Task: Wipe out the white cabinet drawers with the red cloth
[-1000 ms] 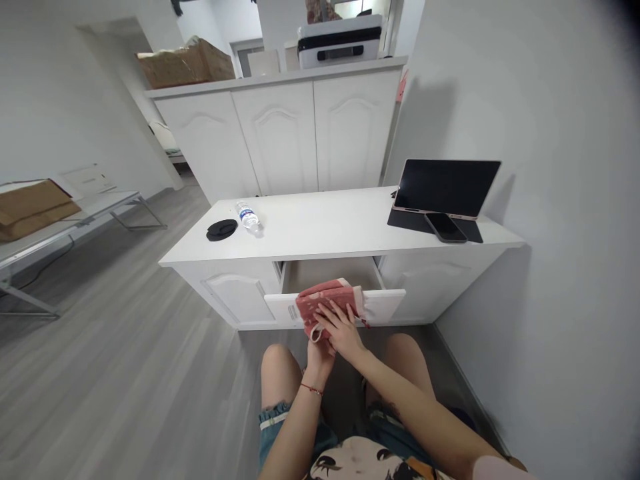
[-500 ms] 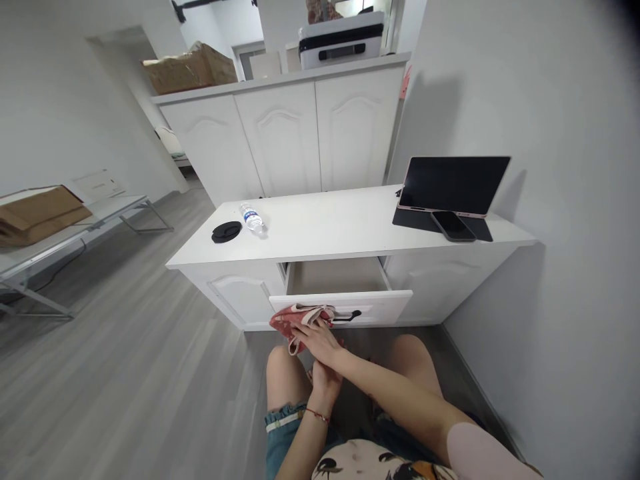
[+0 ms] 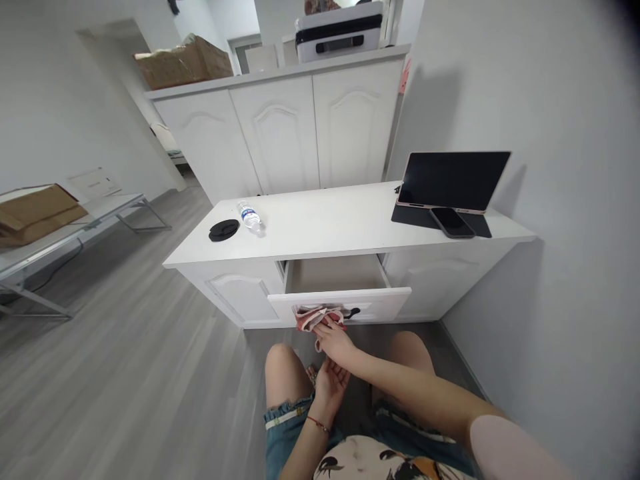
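A red cloth with pale edging [image 3: 306, 319] lies bunched against the front of the pulled-out white drawer [image 3: 383, 303]. My right hand [image 3: 336, 341] has its fingers on the cloth and presses it to the drawer front, just left of the black handle [image 3: 353, 312]. Below it, my left hand [image 3: 331, 387] hangs palm up between the knees, holding nothing, with its fingers apart; the fingertips are close under my right hand. Inside, the drawer shows a bare bottom.
On the white cabinet [image 3: 320, 223] stand a water bottle [image 3: 250, 217], a round black object [image 3: 224, 230], a tablet [image 3: 454, 180] and a phone [image 3: 452, 223]. Behind, a taller cabinet [image 3: 280, 133] bears a cardboard box [image 3: 185, 63] and a suitcase [image 3: 340, 33]. A wall [image 3: 575, 167] closes the right side.
My right hand has moved the cloth to the right along the drawer front, toward the handle. My left hand has opened its fingers and shifted slightly right.
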Available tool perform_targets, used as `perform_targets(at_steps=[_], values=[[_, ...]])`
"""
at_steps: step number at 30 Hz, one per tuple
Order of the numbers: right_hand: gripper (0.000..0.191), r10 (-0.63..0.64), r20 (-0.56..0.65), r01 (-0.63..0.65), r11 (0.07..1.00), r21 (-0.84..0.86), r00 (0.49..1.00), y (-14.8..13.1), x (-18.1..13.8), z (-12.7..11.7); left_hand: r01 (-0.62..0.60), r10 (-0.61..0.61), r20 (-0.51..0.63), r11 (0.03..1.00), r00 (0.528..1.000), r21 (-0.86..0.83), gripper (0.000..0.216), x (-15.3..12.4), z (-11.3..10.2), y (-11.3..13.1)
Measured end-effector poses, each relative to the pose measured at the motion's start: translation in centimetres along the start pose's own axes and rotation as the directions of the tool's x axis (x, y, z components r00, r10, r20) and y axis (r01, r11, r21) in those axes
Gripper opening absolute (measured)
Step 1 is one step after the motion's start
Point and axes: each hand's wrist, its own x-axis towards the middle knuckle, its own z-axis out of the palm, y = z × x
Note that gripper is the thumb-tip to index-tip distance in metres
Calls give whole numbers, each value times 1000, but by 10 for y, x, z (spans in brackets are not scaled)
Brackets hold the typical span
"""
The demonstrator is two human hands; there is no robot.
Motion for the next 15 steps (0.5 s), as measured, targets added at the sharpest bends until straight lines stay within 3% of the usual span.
perform_targets(at_steps=[4,8,15], values=[[17,-81,-4,81,997,-11,997,13,-13,-1,4,-5,20,997,1000,72,14,1,-2,1],[24,-91,-9,91,994,62,996,28,-27,-22,19,-26,64,994,998,107,24,-1,-3,5],[30,-155,-68,164,975,153,986,56,-49,-57,21,-26,55,996,998,86,20,-4,1,9]])
